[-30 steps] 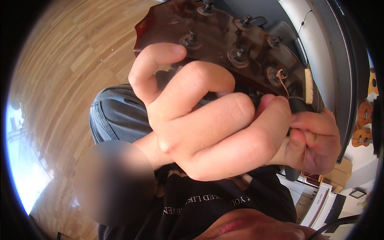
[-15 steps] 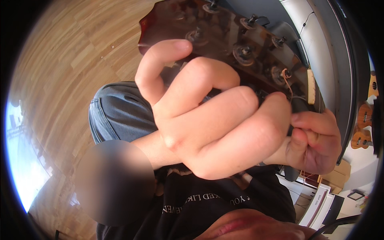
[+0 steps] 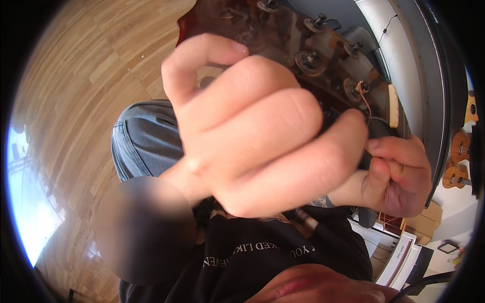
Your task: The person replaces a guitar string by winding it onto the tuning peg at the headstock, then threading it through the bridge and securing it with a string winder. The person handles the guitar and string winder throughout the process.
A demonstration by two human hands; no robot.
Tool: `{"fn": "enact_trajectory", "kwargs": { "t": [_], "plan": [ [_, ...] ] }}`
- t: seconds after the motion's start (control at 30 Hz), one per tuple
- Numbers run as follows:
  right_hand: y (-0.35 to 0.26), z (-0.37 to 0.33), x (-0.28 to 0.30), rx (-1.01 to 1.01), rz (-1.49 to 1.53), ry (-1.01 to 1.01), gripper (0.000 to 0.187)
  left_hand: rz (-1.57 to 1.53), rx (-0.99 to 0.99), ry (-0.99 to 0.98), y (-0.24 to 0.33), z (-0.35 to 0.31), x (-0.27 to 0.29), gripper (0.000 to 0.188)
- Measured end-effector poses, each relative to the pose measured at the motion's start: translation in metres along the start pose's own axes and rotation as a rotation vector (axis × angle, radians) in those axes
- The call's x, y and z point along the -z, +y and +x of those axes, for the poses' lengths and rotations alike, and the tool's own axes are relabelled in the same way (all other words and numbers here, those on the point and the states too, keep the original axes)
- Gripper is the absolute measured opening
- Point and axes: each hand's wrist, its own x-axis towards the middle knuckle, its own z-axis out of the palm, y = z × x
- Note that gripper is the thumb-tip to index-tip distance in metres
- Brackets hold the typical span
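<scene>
The dark, glossy headstock (image 3: 232, 22) of a guitar fills the upper middle, with metal tuning posts (image 3: 308, 61) and a cream nut (image 3: 393, 106). Curled over its near edge, my left hand (image 3: 252, 131) is closed, back of the hand toward me. Its thumb and whatever its fingers grip are hidden underneath. A copper-coloured guitar string (image 3: 368, 105) is wound on the post nearest the nut and runs down toward my right hand (image 3: 401, 177). There my thumb and fingers pinch it, and thin strands of it show below the palm.
Jeans (image 3: 149, 134) show below the headstock, over a wooden floor (image 3: 81, 111). Small ukuleles (image 3: 458, 146) are at the far right. A cardboard box (image 3: 427, 222) and a white device (image 3: 396, 262) stand at the lower right. A blurred round patch covers the lower left.
My left hand has shifted up and slightly left, its fingers closer together. My right hand stays nearly in place, still pinching the string.
</scene>
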Motion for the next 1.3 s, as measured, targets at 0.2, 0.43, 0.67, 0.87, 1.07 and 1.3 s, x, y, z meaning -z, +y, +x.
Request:
{"fn": "enact_trajectory", "kwargs": {
  "t": [0.2, 0.43, 0.67, 0.87, 1.07, 1.3],
  "plan": [
    [-0.003, 0.003, -0.001, -0.011, 0.013, 0.014, 0.025, 0.000, -0.094, -0.070, -0.005, 0.011, 0.009, 0.041],
    [-0.005, 0.006, 0.000, -0.002, 0.020, -0.001, 0.020, -0.120, -0.194, -0.056, -0.023, 0.005, 0.009, 0.042],
    [0.000, 0.008, 0.002, 0.034, 0.001, -0.020, 0.024, -0.149, -0.005, 0.069, -0.005, 0.001, 0.002, 0.042],
    [-0.002, 0.002, 0.000, -0.004, -0.031, 0.023, 0.025, 0.010, -0.082, -0.067, -0.008, 0.006, 0.006, 0.032],
    [-0.003, 0.008, -0.013, 0.022, -0.013, 0.156, 0.024, -0.090, -0.096, 0.010, -0.018, 0.003, 0.008, 0.033],
    [-0.003, 0.003, -0.011, 0.032, -0.008, 0.146, 0.022, -0.057, 0.066, 0.124, 0.002, 0.006, -0.006, 0.033]
  ]
}}
